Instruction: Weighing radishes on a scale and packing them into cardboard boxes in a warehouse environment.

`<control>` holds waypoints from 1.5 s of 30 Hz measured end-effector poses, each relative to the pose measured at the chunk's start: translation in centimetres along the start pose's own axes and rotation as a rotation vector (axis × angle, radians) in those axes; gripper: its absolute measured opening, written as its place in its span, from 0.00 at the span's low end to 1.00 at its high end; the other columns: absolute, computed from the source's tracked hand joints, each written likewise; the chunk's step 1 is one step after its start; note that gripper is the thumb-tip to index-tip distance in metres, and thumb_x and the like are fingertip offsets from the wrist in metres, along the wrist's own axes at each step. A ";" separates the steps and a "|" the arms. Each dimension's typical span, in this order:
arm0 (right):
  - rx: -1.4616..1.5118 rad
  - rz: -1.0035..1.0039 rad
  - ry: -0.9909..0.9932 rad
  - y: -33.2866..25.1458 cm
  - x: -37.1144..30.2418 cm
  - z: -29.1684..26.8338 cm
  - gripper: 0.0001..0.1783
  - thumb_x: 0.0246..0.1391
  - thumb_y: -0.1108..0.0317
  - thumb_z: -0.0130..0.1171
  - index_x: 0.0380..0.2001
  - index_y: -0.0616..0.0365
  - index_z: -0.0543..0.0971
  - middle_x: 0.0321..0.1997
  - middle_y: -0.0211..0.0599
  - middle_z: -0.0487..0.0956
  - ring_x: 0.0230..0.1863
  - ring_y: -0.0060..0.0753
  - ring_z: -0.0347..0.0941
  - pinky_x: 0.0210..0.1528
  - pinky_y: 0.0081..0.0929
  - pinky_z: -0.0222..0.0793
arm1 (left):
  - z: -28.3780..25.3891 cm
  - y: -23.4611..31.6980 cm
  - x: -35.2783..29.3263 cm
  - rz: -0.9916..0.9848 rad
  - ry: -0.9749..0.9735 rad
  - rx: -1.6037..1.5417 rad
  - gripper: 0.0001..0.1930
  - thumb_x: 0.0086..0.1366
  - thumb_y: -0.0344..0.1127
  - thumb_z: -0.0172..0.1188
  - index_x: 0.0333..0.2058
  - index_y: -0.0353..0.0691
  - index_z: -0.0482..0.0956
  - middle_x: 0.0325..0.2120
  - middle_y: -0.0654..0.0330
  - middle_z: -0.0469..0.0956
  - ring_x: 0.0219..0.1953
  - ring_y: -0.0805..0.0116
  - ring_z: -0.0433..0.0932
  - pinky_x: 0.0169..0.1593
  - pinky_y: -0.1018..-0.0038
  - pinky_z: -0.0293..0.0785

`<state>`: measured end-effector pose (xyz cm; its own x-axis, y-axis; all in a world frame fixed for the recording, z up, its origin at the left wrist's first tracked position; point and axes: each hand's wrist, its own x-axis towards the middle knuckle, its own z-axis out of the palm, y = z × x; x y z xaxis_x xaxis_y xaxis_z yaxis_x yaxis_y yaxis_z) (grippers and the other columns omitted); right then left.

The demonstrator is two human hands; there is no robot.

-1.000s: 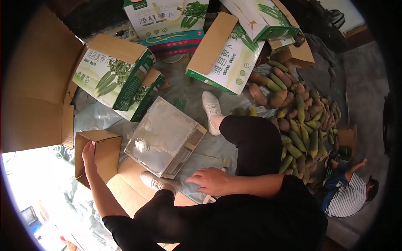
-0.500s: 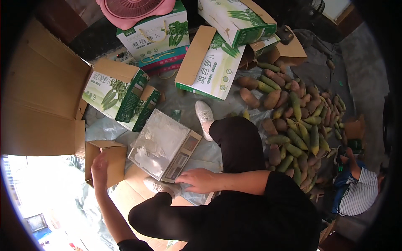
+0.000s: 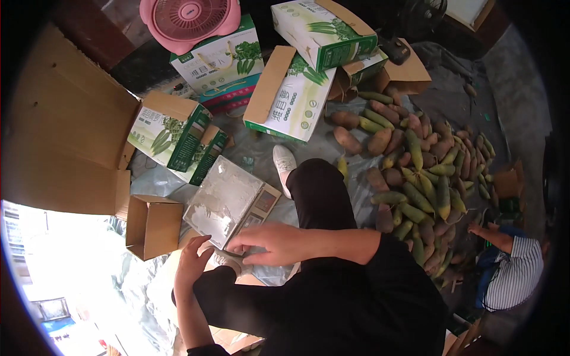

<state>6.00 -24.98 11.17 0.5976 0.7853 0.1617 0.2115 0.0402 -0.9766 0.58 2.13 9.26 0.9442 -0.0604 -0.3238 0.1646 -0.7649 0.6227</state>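
Note:
My left hand (image 3: 191, 262) is held in the air close to the small open cardboard box (image 3: 166, 225), its thumb and fingers apart with nothing between them. My right hand (image 3: 264, 242) reaches across above the near corner of a flat weighing scale (image 3: 221, 199); its fingers are spread and hold nothing I can see. Whether it touches the scale I cannot tell. White smears cover the scale's metal plate, and its panel of buttons and display (image 3: 261, 204) runs along the right side. The small box stands just left of the scale, its opening turned toward the left.
A heap of green radishes and reddish-brown roots (image 3: 424, 178) covers the floor at right. Printed green-and-white cartons (image 3: 291, 98) stand ahead, one under a pink fan (image 3: 190, 21). A large cardboard sheet (image 3: 65, 130) rises at left. Another person (image 3: 510, 267) sits far right.
My left hand has moved right, away from the small box, toward my right hand. My right hand has shifted slightly left and up from the scale's front edge.

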 end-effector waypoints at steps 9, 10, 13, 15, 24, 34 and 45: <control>-0.192 0.010 0.540 -0.3 -2.2 -9.4 0.13 0.50 0.71 0.58 0.41 0.59 0.76 0.32 0.35 0.79 0.35 0.26 0.77 0.37 0.23 0.71 | 2.0 -5.2 0.2 -0.131 0.071 0.015 0.18 0.55 0.35 0.61 0.46 0.38 0.76 0.40 0.51 0.77 0.45 0.57 0.75 0.48 0.67 0.70; -0.206 0.059 0.591 1.0 -2.3 -10.5 0.12 0.51 0.73 0.58 0.40 0.60 0.77 0.34 0.34 0.79 0.34 0.22 0.75 0.37 0.21 0.70 | 2.2 -5.5 0.1 -0.125 0.080 0.004 0.18 0.55 0.36 0.61 0.46 0.39 0.76 0.39 0.51 0.77 0.44 0.56 0.75 0.48 0.66 0.70; -0.252 0.166 0.683 7.1 -3.5 -13.5 0.11 0.52 0.74 0.57 0.40 0.61 0.77 0.35 0.31 0.79 0.34 0.18 0.73 0.37 0.18 0.69 | 2.8 -5.1 0.8 -0.100 0.086 0.023 0.18 0.55 0.36 0.61 0.45 0.38 0.77 0.38 0.51 0.78 0.44 0.56 0.75 0.48 0.66 0.70; -0.281 0.218 0.725 11.0 -3.8 -14.7 0.11 0.52 0.74 0.57 0.40 0.61 0.77 0.33 0.31 0.79 0.33 0.18 0.73 0.37 0.17 0.69 | 2.9 -5.7 1.3 -0.106 0.070 0.035 0.18 0.54 0.36 0.61 0.45 0.38 0.77 0.38 0.50 0.78 0.44 0.56 0.75 0.47 0.66 0.70; -0.068 0.318 0.907 17.5 -3.7 -21.9 0.14 0.47 0.70 0.59 0.39 0.62 0.77 0.29 0.31 0.77 0.27 0.22 0.72 0.30 0.21 0.68 | 3.3 -7.9 1.0 -0.110 0.083 0.083 0.18 0.53 0.33 0.62 0.43 0.37 0.77 0.35 0.50 0.78 0.39 0.56 0.77 0.45 0.65 0.72; 0.339 0.424 1.434 17.3 -5.6 -36.7 0.12 0.48 0.70 0.58 0.38 0.50 0.76 0.32 0.26 0.77 0.28 0.22 0.74 0.25 0.23 0.65 | 3.1 -8.7 2.4 -0.187 0.059 0.067 0.16 0.53 0.32 0.61 0.42 0.37 0.77 0.34 0.50 0.78 0.38 0.56 0.78 0.44 0.65 0.73; 0.436 0.316 1.588 19.4 -4.4 -49.2 0.18 0.56 0.59 0.52 0.50 0.47 0.68 0.46 0.27 0.69 0.42 0.32 0.67 0.36 0.35 0.65 | 3.4 -8.1 4.6 -0.278 -0.002 0.104 0.16 0.52 0.31 0.60 0.42 0.34 0.78 0.34 0.50 0.79 0.37 0.59 0.79 0.43 0.68 0.74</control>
<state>45.51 -58.04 -1.51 0.7652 -0.5541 -0.3278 -0.1148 0.3835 -0.9164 2.64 5.90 0.31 0.8663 0.1594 -0.4733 0.3867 -0.8139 0.4337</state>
